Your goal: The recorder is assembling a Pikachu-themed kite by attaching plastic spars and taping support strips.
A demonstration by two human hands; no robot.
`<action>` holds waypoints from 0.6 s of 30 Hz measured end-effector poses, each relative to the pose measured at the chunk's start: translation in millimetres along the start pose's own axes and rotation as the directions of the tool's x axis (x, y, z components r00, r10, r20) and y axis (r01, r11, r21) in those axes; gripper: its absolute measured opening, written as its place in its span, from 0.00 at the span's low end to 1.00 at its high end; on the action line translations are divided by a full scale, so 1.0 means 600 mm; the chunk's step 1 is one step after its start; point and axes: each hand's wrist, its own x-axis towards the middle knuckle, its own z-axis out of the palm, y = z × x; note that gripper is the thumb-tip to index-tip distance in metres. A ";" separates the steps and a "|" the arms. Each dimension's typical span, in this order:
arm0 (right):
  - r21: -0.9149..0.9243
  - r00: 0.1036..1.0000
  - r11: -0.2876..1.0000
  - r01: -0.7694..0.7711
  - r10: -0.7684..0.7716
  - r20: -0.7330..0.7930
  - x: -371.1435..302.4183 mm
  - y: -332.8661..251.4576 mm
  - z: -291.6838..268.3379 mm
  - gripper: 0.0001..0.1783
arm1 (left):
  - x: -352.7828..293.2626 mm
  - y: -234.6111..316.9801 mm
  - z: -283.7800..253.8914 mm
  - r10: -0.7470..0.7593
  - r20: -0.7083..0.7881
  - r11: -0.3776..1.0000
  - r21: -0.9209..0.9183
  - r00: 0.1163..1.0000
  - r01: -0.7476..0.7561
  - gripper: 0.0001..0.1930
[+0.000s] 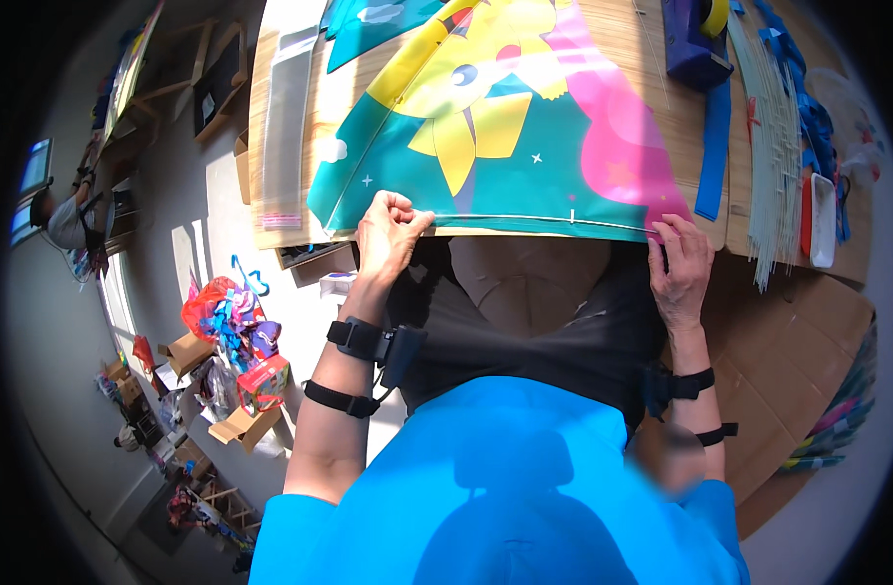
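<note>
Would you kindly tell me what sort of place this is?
Probably a workshop, judging by the colourful printed sheet on the wooden table, the thin pale rods and the cardboard boxes to the left.

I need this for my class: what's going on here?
A person is handling a colourful printed sheet on a wooden table. A thin white rod lies along the sheet's near edge. The left hand is at the rod's left part, the right hand at the sheet's near right corner. A tape dispenser and pale sticks lie farther right.
</note>
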 end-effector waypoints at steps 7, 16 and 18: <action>-0.015 0.999 0.999 -0.034 0.034 0.031 -0.010 0.012 0.005 0.15 | 0.008 -0.016 0.001 0.016 -0.014 1.000 0.007 1.000 -0.016 0.17; -0.061 0.997 0.996 -0.064 0.066 0.034 -0.023 0.031 0.009 0.14 | 0.005 0.001 0.000 -0.005 0.008 0.999 0.050 1.000 0.005 0.15; -0.076 0.998 0.995 -0.069 0.070 0.004 -0.026 0.033 0.010 0.14 | 0.008 0.000 0.000 0.001 0.009 0.999 0.052 1.000 -0.001 0.15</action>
